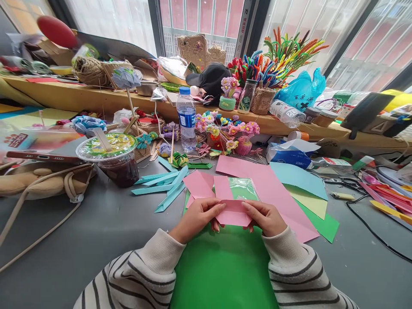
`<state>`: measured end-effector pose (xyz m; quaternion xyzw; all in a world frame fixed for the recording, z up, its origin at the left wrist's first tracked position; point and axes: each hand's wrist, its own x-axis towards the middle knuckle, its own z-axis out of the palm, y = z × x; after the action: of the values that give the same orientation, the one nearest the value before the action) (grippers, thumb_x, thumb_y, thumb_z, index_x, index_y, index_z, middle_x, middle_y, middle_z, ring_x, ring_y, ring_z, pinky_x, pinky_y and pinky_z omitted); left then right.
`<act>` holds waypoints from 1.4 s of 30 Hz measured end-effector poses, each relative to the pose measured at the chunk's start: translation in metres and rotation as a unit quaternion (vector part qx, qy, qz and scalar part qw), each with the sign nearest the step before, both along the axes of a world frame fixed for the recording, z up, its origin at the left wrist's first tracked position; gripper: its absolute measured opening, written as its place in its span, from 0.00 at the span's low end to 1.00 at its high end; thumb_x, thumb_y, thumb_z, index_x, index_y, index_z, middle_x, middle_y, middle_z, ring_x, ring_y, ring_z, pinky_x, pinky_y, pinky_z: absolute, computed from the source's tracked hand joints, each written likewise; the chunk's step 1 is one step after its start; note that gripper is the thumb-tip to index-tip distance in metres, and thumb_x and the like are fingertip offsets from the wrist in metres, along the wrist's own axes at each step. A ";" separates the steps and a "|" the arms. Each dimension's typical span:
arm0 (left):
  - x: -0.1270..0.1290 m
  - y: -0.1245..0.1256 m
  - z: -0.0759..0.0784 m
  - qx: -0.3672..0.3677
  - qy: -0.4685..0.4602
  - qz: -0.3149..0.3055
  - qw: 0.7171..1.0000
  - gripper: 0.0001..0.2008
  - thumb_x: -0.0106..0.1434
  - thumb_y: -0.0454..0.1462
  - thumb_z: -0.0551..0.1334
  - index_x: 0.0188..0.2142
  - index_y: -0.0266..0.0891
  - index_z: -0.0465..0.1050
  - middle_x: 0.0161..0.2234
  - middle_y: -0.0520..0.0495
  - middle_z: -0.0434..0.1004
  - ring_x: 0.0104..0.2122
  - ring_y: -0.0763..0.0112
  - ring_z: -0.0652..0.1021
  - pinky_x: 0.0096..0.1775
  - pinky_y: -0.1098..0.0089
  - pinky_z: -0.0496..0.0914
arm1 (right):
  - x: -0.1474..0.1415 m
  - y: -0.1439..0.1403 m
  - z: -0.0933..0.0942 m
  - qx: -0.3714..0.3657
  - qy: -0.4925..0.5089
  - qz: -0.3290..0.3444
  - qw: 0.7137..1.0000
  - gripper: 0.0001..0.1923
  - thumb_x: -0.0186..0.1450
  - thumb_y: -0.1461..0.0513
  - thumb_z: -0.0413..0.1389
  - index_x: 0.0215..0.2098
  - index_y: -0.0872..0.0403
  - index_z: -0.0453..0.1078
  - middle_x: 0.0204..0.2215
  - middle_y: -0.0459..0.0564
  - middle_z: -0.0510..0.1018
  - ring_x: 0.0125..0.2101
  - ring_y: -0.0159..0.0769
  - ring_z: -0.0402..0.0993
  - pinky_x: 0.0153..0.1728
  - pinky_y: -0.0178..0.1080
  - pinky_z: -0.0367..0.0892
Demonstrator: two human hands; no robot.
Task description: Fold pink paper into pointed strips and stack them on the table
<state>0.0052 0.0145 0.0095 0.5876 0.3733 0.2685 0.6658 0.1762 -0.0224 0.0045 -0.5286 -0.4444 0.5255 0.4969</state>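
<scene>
Pinching folded pink paper [234, 214], left hand [198, 218], right hand [268, 218]

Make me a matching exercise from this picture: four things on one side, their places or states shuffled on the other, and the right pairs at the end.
Things
1. folded pink paper
2. water bottle
3. plastic cup
4. black cap

Places and states
A. on the wooden ledge
B. holding something dark under a patterned lid
C. held between the left hand and the right hand
D. standing upright, with a blue top

Right pairs: 1-C, 2-D, 3-B, 4-A
</scene>
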 end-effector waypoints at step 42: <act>0.001 0.007 0.003 0.034 0.056 -0.014 0.998 0.18 0.52 0.46 0.52 0.28 0.32 0.72 0.23 0.50 0.70 0.27 0.71 0.68 0.27 0.75 0.61 | -0.001 -0.002 -0.013 0.060 -0.034 0.065 0.996 0.10 0.53 0.61 0.54 0.33 0.51 0.73 0.29 0.46 0.76 0.14 0.23 0.67 0.16 0.28 0.66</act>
<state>0.0061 0.0213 0.0124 0.6292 0.3924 0.2389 0.6269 0.1749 -0.0240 -0.0086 -0.4855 -0.5246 0.5109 0.4775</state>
